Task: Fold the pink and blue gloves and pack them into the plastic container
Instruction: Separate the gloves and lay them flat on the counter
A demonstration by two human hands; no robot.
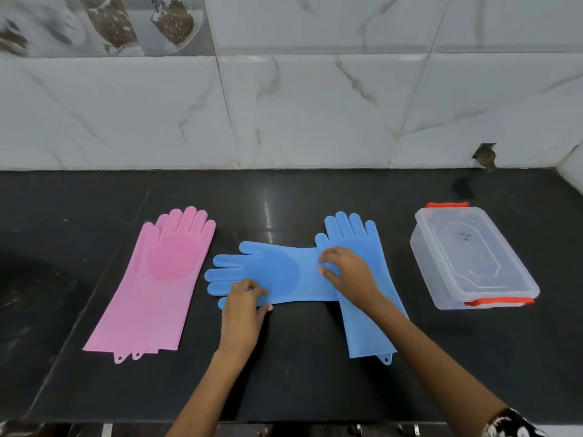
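Clear rectangular plastic container (pixel 473 257), orange-clipped lid on, contents indiscernible; right side of black table (pixel 299 357). Pink rubber gloves (pixel 157 285) stacked flat, left. Blue rubber gloves (pixel 284 272) crossed, centre: my left hand (pixel 243 307) pinches the sideways glove's fingers, my right hand (pixel 347 272) presses its cuff, grip relaxed.

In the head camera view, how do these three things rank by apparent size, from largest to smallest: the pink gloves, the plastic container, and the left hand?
1. pink gloves
2. plastic container, a little smaller in the picture; it lies about as far away, so the order seems safe.
3. left hand, clearly smallest.
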